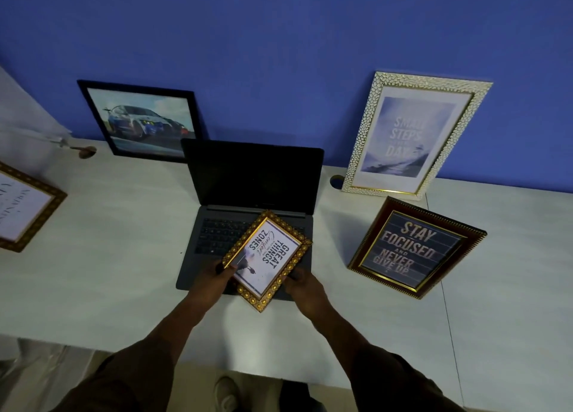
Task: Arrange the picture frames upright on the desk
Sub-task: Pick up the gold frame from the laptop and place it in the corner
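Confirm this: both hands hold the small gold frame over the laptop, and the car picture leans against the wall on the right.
One slip: the head view shows the car picture leaning against the wall on the left. Both hands, left hand and right hand, do hold the small gold frame over the laptop.

We see a plain, matte blue wall (279, 39) behind a pale grey-white, smooth surface (108, 241) with a round cable hole (336, 181), under dim light, and beige floor (198, 380) below its front edge.
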Tool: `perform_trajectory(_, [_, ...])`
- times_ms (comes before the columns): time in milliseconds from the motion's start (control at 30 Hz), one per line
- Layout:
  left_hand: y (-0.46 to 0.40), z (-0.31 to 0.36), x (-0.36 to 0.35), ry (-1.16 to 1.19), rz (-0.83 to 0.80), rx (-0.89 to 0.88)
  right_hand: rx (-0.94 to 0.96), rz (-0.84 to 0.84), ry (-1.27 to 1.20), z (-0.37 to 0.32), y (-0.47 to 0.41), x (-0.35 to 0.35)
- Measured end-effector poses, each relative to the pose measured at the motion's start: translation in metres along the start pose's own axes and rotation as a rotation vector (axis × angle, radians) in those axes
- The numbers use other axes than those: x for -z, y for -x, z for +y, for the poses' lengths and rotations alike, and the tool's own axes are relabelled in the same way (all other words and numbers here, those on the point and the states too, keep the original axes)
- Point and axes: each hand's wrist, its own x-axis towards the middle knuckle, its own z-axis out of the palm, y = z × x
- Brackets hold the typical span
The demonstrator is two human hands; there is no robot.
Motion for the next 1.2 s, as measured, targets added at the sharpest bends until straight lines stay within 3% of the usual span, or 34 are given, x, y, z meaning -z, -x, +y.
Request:
perform_trajectory(133, [-0.002, 0.002, -0.013, -0.02, 0.065, 0.033, -0.062, 0.038, -0.24, 0.012, -0.02, -0.002])
perform_trajectory(333, [0.007, 0.004, -0.02, -0.088, 0.021, -0.012, 0.032, 0.032, -0.365, -0.004, -0.026, 0.017])
perform_trajectory(567, [-0.004, 0.028, 0.057, -0.037, 0.332, -0.069, 0.287, -0.193, -0.18, -0.079, -0.034, 0.039])
perform_trajectory(767, [-0.001, 0.037, 0.13, 0.093, 0.478, -0.206, 0.4, -0.367, -0.008, -0.15, -0.027, 0.008])
perform_trajectory(933, [0.001, 0.034, 0.171, 0.008, 0.35, -0.257, 0.499, -0.459, 0.029, -0.192, -0.025, -0.024])
perform_trajectory(1033, [-0.007, 0.023, 0.205, 0.173, 0.243, -0.266, 0.504, -0.373, 0.003, -0.222, -0.03, -0.055])
perform_trajectory(1200, [-0.025, 0.008, 0.257, 0.5, 0.276, -0.237, 0.378, -0.243, -0.172, -0.266, -0.052, -0.109])
